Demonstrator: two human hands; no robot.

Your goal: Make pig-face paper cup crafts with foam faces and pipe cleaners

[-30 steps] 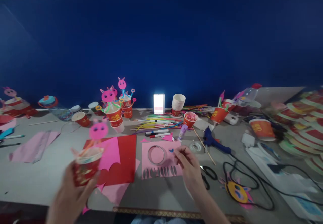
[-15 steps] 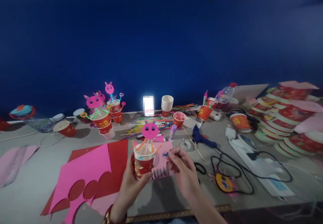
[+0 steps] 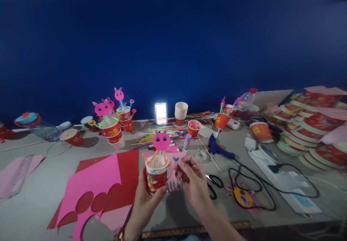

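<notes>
In my left hand (image 3: 146, 201) is a red patterned paper cup (image 3: 156, 179) with a white rim, fingers wrapped round its side. Out of the cup rises a round pink face (image 3: 161, 140) with ears and dark eyes, and orange pipe cleaners (image 3: 151, 159) stick up at the rim. Just right of the cup, my right hand (image 3: 192, 177) pinches a tiny blue heart-shaped piece (image 3: 176, 159) at its fingertips. Behind both hands lies a light pink sheet (image 3: 173, 187) bearing grey oval shapes, partly hidden.
Cut pink foam sheet (image 3: 94, 176) lies on red sheet at left. Finished pink-faced cups (image 3: 110, 127) stand behind it. Scissors (image 3: 215, 183), a blue glue gun (image 3: 217, 147) with a looping cord, and a power strip (image 3: 287, 186) are on the right, beside stacked paper bowls (image 3: 320, 125).
My right hand has moved slightly left and up with the blue heart, closer to the cup. The view has shifted a little; more of the scissors shows.
</notes>
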